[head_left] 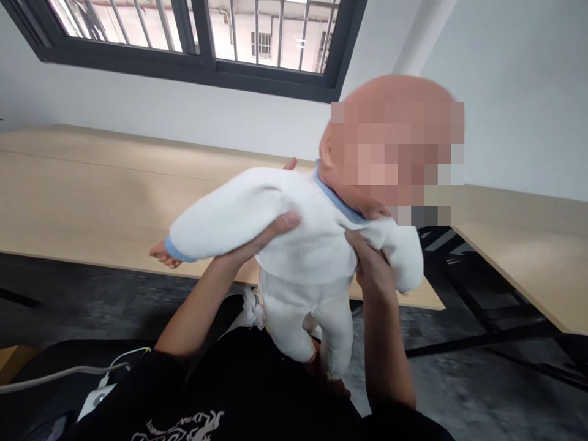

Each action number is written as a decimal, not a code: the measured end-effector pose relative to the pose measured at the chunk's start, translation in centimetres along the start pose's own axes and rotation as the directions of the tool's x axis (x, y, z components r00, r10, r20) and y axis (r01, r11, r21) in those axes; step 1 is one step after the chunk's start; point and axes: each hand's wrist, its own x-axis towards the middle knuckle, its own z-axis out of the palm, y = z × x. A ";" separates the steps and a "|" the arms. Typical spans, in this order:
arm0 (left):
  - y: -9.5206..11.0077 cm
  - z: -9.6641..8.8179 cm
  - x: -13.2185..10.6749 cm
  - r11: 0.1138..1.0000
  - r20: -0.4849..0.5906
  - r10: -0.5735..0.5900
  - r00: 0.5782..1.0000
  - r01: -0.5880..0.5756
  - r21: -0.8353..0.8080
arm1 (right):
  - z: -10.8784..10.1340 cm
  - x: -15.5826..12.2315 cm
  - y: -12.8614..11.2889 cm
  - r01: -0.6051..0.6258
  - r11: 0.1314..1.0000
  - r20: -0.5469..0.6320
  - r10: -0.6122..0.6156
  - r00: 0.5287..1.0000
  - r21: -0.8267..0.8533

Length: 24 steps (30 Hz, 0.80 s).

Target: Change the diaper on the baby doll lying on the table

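Our black shirt (275, 380), printed in white, fills the bottom foreground. To the left, a pale tabletop (82, 190) runs along the wall (138, 101) below a barred window (202, 30). Our left hand (271, 233) wraps partway around the chest of a white-clothed doll (312, 260), beneath its outstretched arm, thumb in front. We hold the doll upright between both hands, near the tabletop's edge. Our right hand (374, 263) grips under its other arm, fingers hidden. Farther right stands another table (537, 257).
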 end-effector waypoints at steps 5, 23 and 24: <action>-2.4 -1.9 2.3 0.962 -0.195 -0.158 0.968 0.106 -0.252 | -0.4 4.5 -0.2 0.018 0.986 0.048 -0.026 0.999 0.164; -12.9 -7.5 8.7 0.861 -0.217 -0.399 0.891 0.283 -0.423 | 4.1 12.6 7.0 -0.359 0.890 0.376 0.243 0.894 0.279; -13.3 -7.5 8.6 0.854 -0.219 -0.412 0.884 0.291 -0.431 | 4.2 12.5 7.2 -0.378 0.884 0.376 0.262 0.889 0.276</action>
